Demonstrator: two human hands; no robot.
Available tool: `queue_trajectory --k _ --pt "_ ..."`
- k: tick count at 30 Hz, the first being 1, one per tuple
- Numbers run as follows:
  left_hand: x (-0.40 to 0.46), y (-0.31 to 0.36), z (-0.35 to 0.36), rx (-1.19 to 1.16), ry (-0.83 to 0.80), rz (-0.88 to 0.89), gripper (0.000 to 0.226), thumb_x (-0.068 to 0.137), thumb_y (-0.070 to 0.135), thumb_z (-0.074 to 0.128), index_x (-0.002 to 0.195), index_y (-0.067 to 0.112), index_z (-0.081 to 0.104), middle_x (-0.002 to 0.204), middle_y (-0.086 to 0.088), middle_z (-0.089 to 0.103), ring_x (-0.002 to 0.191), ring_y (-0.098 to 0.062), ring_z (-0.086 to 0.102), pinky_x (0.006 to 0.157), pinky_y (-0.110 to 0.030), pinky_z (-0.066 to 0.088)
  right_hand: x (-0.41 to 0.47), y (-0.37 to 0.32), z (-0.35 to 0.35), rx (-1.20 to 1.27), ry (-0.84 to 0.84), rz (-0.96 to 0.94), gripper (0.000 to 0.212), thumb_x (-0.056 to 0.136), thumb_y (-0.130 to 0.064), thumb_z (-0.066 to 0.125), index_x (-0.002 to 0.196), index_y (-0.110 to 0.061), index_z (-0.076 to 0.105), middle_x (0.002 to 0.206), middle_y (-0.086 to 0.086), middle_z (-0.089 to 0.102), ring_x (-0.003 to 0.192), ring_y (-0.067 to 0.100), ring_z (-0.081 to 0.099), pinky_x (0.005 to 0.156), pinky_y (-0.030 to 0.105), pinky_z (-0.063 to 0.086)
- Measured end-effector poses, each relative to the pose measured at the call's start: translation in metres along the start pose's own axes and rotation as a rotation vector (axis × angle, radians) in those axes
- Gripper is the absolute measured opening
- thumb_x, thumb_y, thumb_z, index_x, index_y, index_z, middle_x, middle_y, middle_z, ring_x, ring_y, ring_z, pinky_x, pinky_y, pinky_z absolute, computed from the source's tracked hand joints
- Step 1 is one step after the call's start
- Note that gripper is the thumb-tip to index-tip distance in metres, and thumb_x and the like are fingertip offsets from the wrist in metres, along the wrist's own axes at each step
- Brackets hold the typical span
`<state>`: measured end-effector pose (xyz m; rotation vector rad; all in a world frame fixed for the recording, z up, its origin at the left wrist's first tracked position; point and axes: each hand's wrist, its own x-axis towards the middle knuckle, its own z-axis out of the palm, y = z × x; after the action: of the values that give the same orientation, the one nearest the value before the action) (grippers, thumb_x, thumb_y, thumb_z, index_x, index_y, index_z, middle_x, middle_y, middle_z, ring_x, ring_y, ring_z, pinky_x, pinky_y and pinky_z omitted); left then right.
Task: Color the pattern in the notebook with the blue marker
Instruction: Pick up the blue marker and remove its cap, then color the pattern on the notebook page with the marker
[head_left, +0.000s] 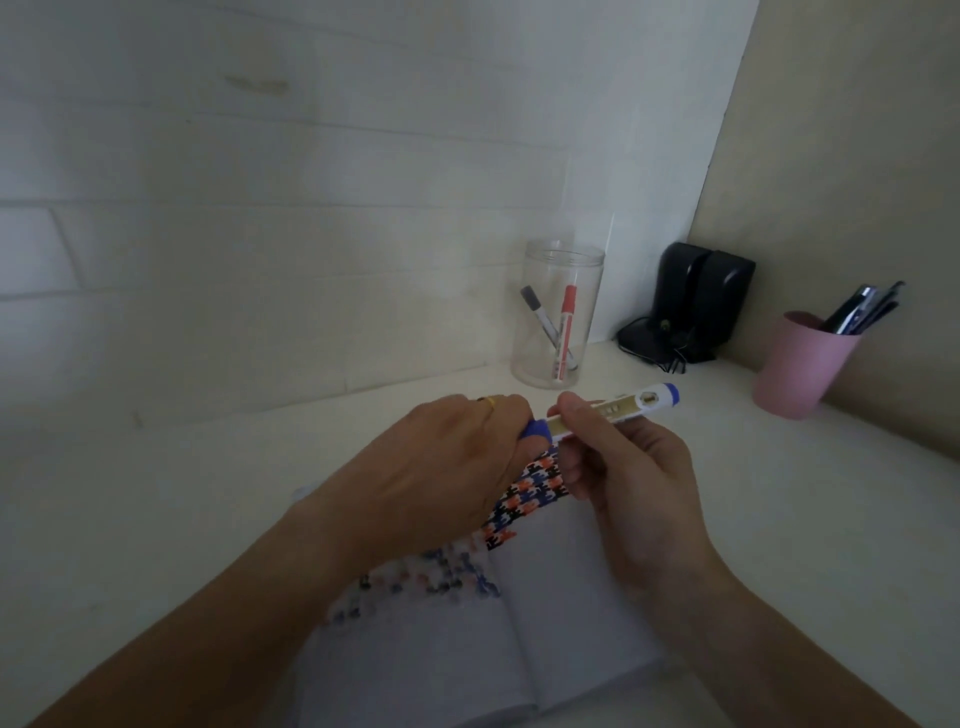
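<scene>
Left hand: the left hand (447, 462) is closed, fingers curled round the blue cap (535, 430) at the near-left end of the marker; a gold ring (488, 400) shows on one finger. The fingertips are hidden behind the hand, so the exact grip cannot be made out.
Right hand: the right hand (623, 467) is clamped on the barrel of the white marker with blue ends and a gold label (618, 408), thumb on top, fingers curled beneath.
Marker: held in the air between both hands, above the far part of the notebook, lying nearly level with its blue rear end toward the right. Whether the cap is seated or partly pulled off cannot be told; the tip is not visible.
Notebook: an open white notebook (561, 613) lies near the front edge of the pale tabletop (156, 519), its lower part cut off by the picture's edge.
Pattern: a blue, orange and black interlocking pattern (530, 491) fills the far strip of the right page, partly covered by both hands; a fainter, blurred version shows on the left page.
Clear plastic jar (558, 317): stands toward the far edge, holding a red marker (566, 327) and a grey-capped marker (540, 317).
Pink cup (800, 364): near the right edge, holding dark pens that are too blurred to identify.
Black speakers (701, 301): in the far right corner, details dim.
</scene>
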<state>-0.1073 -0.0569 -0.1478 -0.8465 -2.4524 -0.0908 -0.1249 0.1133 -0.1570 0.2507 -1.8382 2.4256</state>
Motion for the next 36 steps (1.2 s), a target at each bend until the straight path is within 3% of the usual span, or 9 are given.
queue_trajectory --k 3,5,10,17,19,21,25,30,36 --pt "-0.014 -0.012 -0.005 -0.015 0.064 -0.137 0.029 0.101 0.042 0.032 0.087 0.021 0.046 0.071 0.002 0.055 0.056 -0.015 0.048 0.057 -0.027 0.034 0.012 -0.015 -0.024 0.110 0.204 0.081 0.025 0.092 -0.022 0.069 0.071 -0.010 0.069 0.055 0.000 0.052 0.045 0.008 0.043 0.041 0.017 0.039" --pt "-0.025 -0.024 -0.004 -0.124 0.081 -0.260 0.032 0.103 0.050 0.025 0.091 0.027 0.043 0.078 0.007 0.051 0.064 -0.008 0.047 0.064 -0.021 0.035 0.015 -0.021 -0.039 0.083 0.201 0.032 0.024 0.093 -0.023 0.068 0.074 -0.009 0.071 0.054 0.000 0.053 0.049 0.010 0.044 0.045 0.021 0.039" --pt "-0.018 -0.028 0.015 -0.245 -0.069 -0.227 0.034 0.102 0.054 0.029 0.110 0.031 0.052 0.095 0.021 0.048 0.087 0.008 0.046 0.076 -0.012 0.034 0.012 -0.008 -0.037 -0.002 0.105 0.011 0.025 0.092 -0.025 0.068 0.075 -0.008 0.076 0.056 0.003 0.057 0.055 0.017 0.045 0.053 0.029 0.039" --pt "-0.027 -0.037 0.032 -0.341 -0.219 -0.200 0.031 0.099 0.052 0.047 0.119 0.032 0.061 0.111 0.015 0.062 0.100 -0.004 0.052 0.086 -0.023 0.046 0.004 0.001 -0.037 -0.110 -0.094 0.062 0.017 0.078 -0.019 0.074 0.087 -0.005 0.079 0.064 0.010 0.070 0.057 0.017 0.063 0.053 0.024 0.055" --pt "-0.029 -0.039 0.036 -0.358 -0.230 -0.180 0.034 0.098 0.054 0.047 0.118 0.032 0.063 0.115 0.016 0.064 0.104 -0.005 0.053 0.089 -0.026 0.047 0.002 0.005 -0.035 -0.151 -0.138 0.098 0.009 0.084 -0.007 0.071 0.082 -0.006 0.080 0.066 0.012 0.072 0.059 0.018 0.066 0.053 0.024 0.056" --pt "-0.030 -0.041 0.038 -0.371 -0.218 -0.173 0.034 0.098 0.054 0.047 0.116 0.032 0.064 0.115 0.017 0.065 0.106 -0.006 0.053 0.090 -0.029 0.048 0.000 0.011 -0.033 -0.210 -0.160 0.096 0.014 0.086 -0.002 0.069 0.076 -0.007 0.078 0.064 0.014 0.071 0.057 0.021 0.065 0.052 0.026 0.054" --pt "-0.029 -0.042 0.041 -0.378 -0.199 -0.165 0.030 0.098 0.053 0.050 0.113 0.033 0.066 0.113 0.018 0.066 0.106 -0.005 0.054 0.091 -0.030 0.049 -0.002 0.020 -0.035 -0.380 -0.165 0.058 0.010 0.082 -0.008 0.077 0.078 0.000 0.075 0.062 0.012 0.071 0.057 0.022 0.064 0.059 0.033 0.054" --pt "-0.029 -0.043 0.043 -0.376 -0.179 -0.158 0.032 0.097 0.057 0.047 0.111 0.033 0.064 0.110 0.018 0.065 0.104 -0.004 0.054 0.089 -0.030 0.050 -0.003 0.025 -0.034 -0.489 -0.151 0.047 0.018 0.082 -0.022 0.080 0.075 -0.006 0.077 0.061 0.012 0.073 0.052 0.022 0.065 0.058 0.034 0.056" --pt "-0.029 -0.044 0.042 -0.392 -0.182 -0.168 0.036 0.094 0.062 0.046 0.111 0.035 0.064 0.109 0.019 0.066 0.104 -0.004 0.056 0.088 -0.033 0.051 -0.002 0.023 -0.035 -0.488 -0.188 0.037 0.008 0.081 -0.012 0.080 0.083 -0.005 0.076 0.064 0.013 0.074 0.055 0.023 0.068 0.054 0.031 0.057"
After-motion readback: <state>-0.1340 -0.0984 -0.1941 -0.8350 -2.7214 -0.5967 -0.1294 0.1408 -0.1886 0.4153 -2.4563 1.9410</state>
